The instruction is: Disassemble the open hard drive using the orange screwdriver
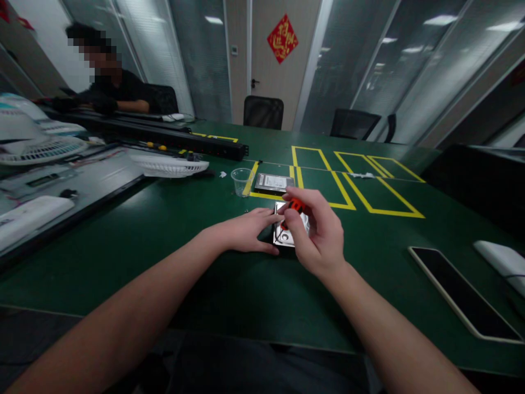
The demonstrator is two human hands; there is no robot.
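A silver hard drive [284, 238] lies on the green table in front of me, its shiny cover facing up. My left hand [251, 230] grips its left side, thumb by the near corner and fingers towards the far edge. Closed around the red and black handle of a screwdriver [296, 206], my right hand [322, 232] is over the drive. The shaft slants down to the drive's near left part; whether the tip sits in a screw I cannot make out. Just beyond, a second hard drive [275, 183] with a white label lies beside a clear plastic cup [241, 183].
Yellow tape rectangles [396, 213] mark the table. A phone [463, 293] and a white device [502, 265] lie at the right. White fan parts [168, 165], a metal panel [88, 180] and a long black bar [164, 137] occupy the left. Another person [118, 85] sits at the far left.
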